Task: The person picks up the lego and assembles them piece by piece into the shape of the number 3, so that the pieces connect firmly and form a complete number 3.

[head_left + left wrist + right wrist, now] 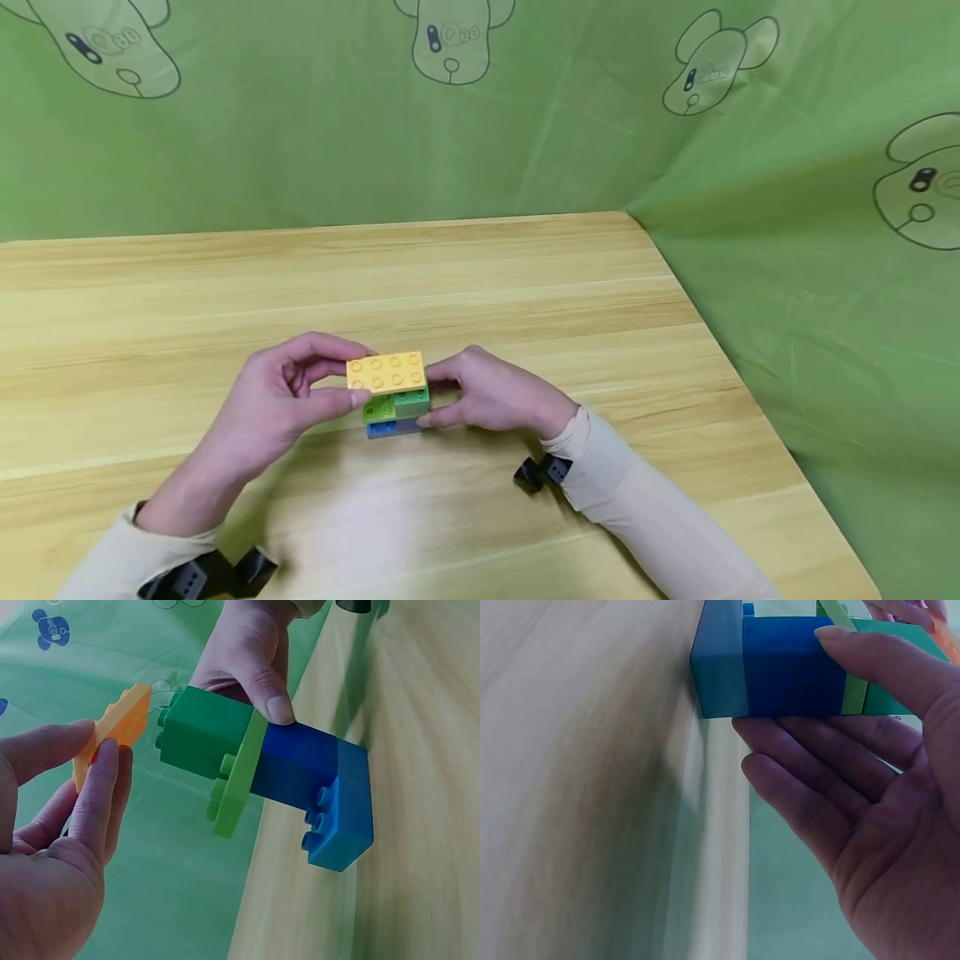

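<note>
In the head view my left hand (266, 408) pinches a thin yellow toy building brick (386, 372) between thumb and fingers, studs upward. A gap separates it from the stack below, as the left wrist view shows. That stack has a green brick (206, 731) on top, then a thin lime-green brick (241, 780), a dark blue brick (292, 761) and a lighter blue brick (351, 814) at the bottom. The lime-green and lower blue bricks stick out to one side with bare studs. My right hand (502, 390) holds the stack's right side between thumb and fingers.
The stack is on a light wooden table (525, 283). Green cloth (315, 150) with printed animal heads hangs behind it and along the right edge. Black wrist cameras sit on both sleeves, one (542, 472) low beside the right wrist.
</note>
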Action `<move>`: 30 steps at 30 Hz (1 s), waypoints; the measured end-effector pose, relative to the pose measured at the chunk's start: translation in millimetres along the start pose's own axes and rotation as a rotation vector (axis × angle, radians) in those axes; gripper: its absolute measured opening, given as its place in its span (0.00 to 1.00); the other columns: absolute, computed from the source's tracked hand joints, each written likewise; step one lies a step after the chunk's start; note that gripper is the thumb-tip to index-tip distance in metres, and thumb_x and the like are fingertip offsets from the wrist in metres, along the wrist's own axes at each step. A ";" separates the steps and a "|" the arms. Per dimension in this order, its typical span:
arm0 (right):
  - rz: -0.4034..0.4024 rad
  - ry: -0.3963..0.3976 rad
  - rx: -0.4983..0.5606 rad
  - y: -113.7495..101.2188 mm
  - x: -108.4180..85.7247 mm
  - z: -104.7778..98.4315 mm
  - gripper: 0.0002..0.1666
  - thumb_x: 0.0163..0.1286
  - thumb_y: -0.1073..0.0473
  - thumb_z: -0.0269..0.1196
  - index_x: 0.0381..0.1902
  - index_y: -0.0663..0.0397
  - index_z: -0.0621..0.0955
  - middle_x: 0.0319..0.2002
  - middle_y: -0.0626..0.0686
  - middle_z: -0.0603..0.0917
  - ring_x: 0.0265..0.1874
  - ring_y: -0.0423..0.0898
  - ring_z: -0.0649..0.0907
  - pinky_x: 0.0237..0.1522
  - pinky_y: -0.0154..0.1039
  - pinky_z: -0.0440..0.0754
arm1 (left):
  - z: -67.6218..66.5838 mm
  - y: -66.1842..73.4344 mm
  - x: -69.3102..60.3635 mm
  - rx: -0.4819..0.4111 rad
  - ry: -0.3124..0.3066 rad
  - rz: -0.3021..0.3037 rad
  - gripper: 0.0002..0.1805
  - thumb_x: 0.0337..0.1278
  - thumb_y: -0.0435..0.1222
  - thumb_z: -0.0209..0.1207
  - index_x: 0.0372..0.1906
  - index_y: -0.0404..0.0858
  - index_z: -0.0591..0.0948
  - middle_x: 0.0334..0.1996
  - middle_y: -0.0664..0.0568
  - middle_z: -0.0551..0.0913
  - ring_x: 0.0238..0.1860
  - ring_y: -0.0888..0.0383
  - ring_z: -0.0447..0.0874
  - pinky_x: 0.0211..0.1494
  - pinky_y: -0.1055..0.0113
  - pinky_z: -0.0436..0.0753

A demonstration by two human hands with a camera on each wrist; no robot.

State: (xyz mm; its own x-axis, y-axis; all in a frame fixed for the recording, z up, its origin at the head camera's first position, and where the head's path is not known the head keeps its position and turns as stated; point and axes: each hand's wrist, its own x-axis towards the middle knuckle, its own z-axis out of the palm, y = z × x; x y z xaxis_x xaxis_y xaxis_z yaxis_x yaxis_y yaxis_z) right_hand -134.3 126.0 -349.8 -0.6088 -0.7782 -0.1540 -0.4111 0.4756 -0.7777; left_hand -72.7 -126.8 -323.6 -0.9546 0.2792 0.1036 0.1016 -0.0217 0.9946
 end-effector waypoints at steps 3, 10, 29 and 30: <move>-0.001 0.001 0.005 0.5 0.4 0.4 0.21 0.62 0.58 0.72 0.53 0.52 0.83 0.46 0.41 0.85 0.46 0.33 0.82 0.52 0.35 0.79 | -0.3 0.7 0.0 0.005 0.009 0.005 0.19 0.49 0.21 0.68 0.48 0.27 0.80 0.47 0.41 0.83 0.44 0.50 0.85 0.40 0.67 0.85; 0.005 0.000 -0.016 1.2 -0.4 0.2 0.24 0.62 0.57 0.72 0.56 0.53 0.82 0.49 0.43 0.85 0.49 0.33 0.81 0.53 0.32 0.78 | 3.8 -2.7 0.3 -0.004 -0.013 0.008 0.18 0.49 0.21 0.69 0.47 0.27 0.80 0.45 0.41 0.83 0.43 0.50 0.85 0.38 0.67 0.85; 0.013 0.000 -0.006 1.8 0.5 0.4 0.23 0.62 0.57 0.72 0.55 0.54 0.83 0.48 0.43 0.85 0.47 0.33 0.82 0.52 0.34 0.79 | 4.2 -8.5 1.4 0.090 -0.019 -0.025 0.17 0.49 0.26 0.71 0.46 0.32 0.82 0.43 0.43 0.83 0.41 0.49 0.84 0.35 0.68 0.84; 0.015 0.000 -0.005 1.9 0.6 0.5 0.22 0.62 0.57 0.72 0.54 0.54 0.83 0.47 0.43 0.85 0.47 0.33 0.82 0.52 0.34 0.79 | 4.3 -8.6 1.3 0.097 -0.017 -0.028 0.16 0.49 0.27 0.71 0.46 0.33 0.83 0.43 0.43 0.83 0.41 0.49 0.84 0.35 0.68 0.84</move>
State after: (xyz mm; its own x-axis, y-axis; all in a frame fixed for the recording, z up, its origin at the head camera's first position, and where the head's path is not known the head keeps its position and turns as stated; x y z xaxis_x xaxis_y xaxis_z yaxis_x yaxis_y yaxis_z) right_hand -135.1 126.3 -351.6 -0.6148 -0.7711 -0.1657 -0.4053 0.4891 -0.7724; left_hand -73.6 -122.1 -332.0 -0.9528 0.2944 0.0745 0.1021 0.0795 0.9916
